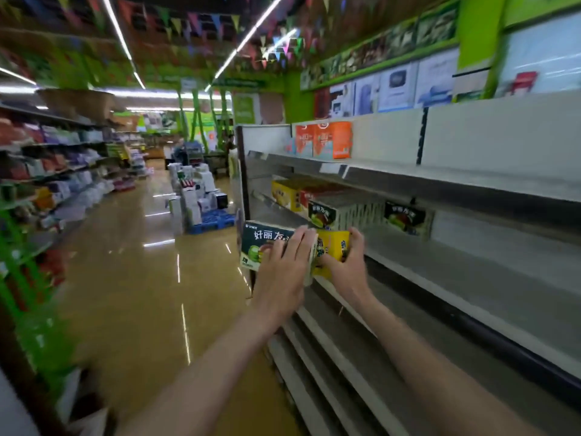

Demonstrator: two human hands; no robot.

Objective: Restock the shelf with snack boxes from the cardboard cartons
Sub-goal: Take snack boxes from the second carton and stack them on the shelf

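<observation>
This is a supermarket aisle: long metal shelves on the right carry rows of snack boxes, the far left shelving is packed with goods, a pallet of stacked cartons stands on the glossy floor, and coloured bunting hangs under strip lights

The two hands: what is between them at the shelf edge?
In the head view, the left hand and the right hand hold snack boxes pressed together between them: a dark green box and a yellow box.
</observation>
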